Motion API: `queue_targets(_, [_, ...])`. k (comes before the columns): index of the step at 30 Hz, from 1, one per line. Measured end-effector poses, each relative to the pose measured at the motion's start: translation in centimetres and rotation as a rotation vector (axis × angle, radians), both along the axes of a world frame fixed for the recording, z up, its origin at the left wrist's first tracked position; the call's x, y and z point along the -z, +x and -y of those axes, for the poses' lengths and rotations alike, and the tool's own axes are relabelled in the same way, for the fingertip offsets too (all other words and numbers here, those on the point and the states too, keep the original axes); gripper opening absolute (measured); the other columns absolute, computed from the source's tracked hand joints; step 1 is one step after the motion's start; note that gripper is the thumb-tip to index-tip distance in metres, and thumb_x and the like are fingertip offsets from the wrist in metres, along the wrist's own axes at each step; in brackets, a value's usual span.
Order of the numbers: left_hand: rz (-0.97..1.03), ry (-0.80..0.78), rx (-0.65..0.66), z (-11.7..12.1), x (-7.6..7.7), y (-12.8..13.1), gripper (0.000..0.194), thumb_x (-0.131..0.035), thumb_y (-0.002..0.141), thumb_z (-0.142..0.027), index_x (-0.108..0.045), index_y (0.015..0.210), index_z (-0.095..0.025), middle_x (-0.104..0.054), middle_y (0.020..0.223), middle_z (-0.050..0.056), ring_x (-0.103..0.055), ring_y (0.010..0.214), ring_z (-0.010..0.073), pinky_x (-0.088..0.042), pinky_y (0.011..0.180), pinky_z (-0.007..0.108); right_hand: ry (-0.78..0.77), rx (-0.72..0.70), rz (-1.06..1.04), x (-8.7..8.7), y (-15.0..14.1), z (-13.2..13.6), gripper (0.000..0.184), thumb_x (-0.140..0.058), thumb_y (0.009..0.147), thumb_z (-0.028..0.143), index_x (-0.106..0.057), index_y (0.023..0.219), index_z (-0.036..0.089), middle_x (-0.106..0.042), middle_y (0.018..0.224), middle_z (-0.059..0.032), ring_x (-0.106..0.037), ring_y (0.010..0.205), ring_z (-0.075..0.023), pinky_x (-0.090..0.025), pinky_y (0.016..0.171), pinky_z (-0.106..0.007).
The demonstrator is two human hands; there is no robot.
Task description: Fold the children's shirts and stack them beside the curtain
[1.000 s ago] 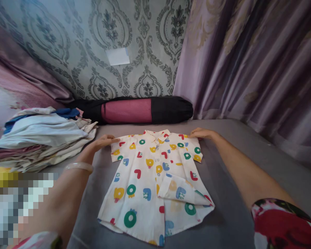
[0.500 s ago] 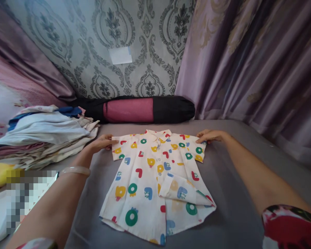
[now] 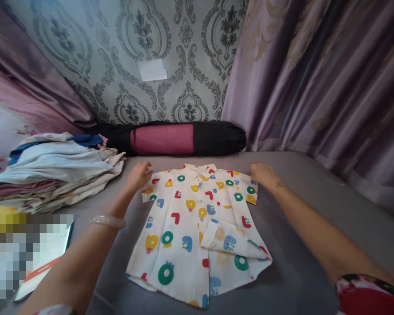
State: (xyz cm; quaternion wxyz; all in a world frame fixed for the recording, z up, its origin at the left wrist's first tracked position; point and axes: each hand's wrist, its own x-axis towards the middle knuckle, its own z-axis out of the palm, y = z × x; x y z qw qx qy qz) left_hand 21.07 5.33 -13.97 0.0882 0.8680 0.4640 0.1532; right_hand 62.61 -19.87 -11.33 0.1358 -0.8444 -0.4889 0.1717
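A small white shirt [image 3: 187, 227] printed with coloured shapes lies face up on the grey surface [image 3: 298, 245], collar towards the wall. Its lower right front corner is folded back. My left hand [image 3: 139, 175] rests at the top of the shirt's left sleeve, fingers curled down onto the fabric. At the top of the right sleeve is my right hand [image 3: 262, 173], seen from the back, with its fingers bent over the cloth edge. A pale bangle [image 3: 107, 221] sits on my left wrist.
A stack of folded clothes [image 3: 55, 170] lies at the left. A rolled pink mat in a black bag [image 3: 180, 139] runs along the patterned wall. Purple curtains [image 3: 331, 87] hang at the right. A flat white item [image 3: 42, 267] lies at the lower left.
Both hands have turned and shifted from the sleeve ends onto the tops of the sleeves. The shirt has stayed where it was.
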Motion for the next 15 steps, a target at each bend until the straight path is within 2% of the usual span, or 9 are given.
queue_targets(1, [-0.006, -0.009, 0.104, 0.7, 0.0, 1.2, 0.031, -0.044, 0.081, -0.033, -0.057, 0.105, -0.019, -0.061, 0.102, 0.009, -0.056, 0.098, 0.0235, -0.043, 0.089, 0.034, 0.012, -0.015, 0.045, 0.2, -1.5, -0.7, 0.004, -0.063, 0.081, 0.023, -0.064, 0.079, 0.019, -0.062, 0.089, -0.0134, -0.058, 0.096, -0.0271, -0.044, 0.075, -0.032])
queue_targets(2, [-0.014, -0.036, 0.22, 1.6, 0.1, 2.5, 0.029, -0.041, 0.083, -0.03, -0.059, 0.103, -0.02, -0.062, 0.103, 0.008, -0.056, 0.097, 0.0223, -0.043, 0.089, 0.034, 0.026, -0.038, 0.164, 0.6, -3.2, -1.4, 0.009, -0.055, 0.085, 0.018, -0.063, 0.082, 0.018, -0.062, 0.095, -0.0152, -0.057, 0.1, -0.0274, -0.043, 0.079, -0.033])
queue_targets(3, [-0.017, -0.063, 0.314, 2.4, 0.3, 3.8, 0.029, -0.038, 0.084, -0.028, -0.06, 0.102, -0.019, -0.063, 0.104, 0.008, -0.057, 0.095, 0.0217, -0.043, 0.089, 0.033, 0.02, -0.121, 0.227, 0.9, -4.9, -2.1, 0.015, -0.048, 0.087, 0.015, -0.063, 0.087, 0.017, -0.062, 0.1, -0.0157, -0.056, 0.102, -0.0268, -0.041, 0.083, -0.032])
queue_targets(4, [-0.015, -0.078, 0.393, 3.1, 0.6, 5.1, 0.029, -0.037, 0.085, -0.026, -0.061, 0.101, -0.019, -0.063, 0.106, 0.009, -0.058, 0.094, 0.0214, -0.044, 0.088, 0.033, 0.033, -0.215, 0.26, 1.3, -6.5, -2.8, 0.02, -0.044, 0.088, 0.013, -0.063, 0.093, 0.017, -0.062, 0.105, -0.0152, -0.056, 0.104, -0.0258, -0.04, 0.086, -0.032])
queue_targets(6, [-0.005, -0.061, 0.489, 4.3, 1.4, 7.3, 0.029, -0.036, 0.086, -0.024, -0.062, 0.097, -0.019, -0.063, 0.106, 0.009, -0.059, 0.093, 0.0211, -0.045, 0.088, 0.033, 0.063, -0.292, 0.318, 2.1, -9.2, -3.7, 0.026, -0.041, 0.087, 0.011, -0.061, 0.102, 0.015, -0.06, 0.113, -0.015, -0.053, 0.107, -0.026, -0.038, 0.09, -0.032])
queue_targets(10, [0.059, 0.016, 0.499, 5.1, 3.4, 9.8, 0.028, -0.034, 0.089, -0.021, -0.061, 0.094, -0.017, -0.062, 0.102, 0.012, -0.058, 0.094, 0.0213, -0.046, 0.088, 0.034, 0.111, -0.26, 0.347, 4.0, -11.4, -4.5, 0.033, -0.033, 0.092, 0.016, -0.056, 0.116, 0.012, -0.055, 0.123, -0.0152, -0.048, 0.113, -0.0255, -0.035, 0.096, -0.033])
queue_targets(15, [0.157, 0.098, 0.403, 5.1, 5.7, 10.2, 0.029, -0.035, 0.092, -0.026, -0.056, 0.108, -0.014, -0.058, 0.115, 0.016, -0.054, 0.108, 0.0244, -0.042, 0.098, 0.041, 0.205, -0.194, 0.352, 5.9, -11.3, -4.5, 0.044, -0.03, 0.096, 0.032, -0.046, 0.132, 0.013, -0.046, 0.137, -0.0141, -0.041, 0.123, -0.0264, -0.03, 0.102, -0.037])
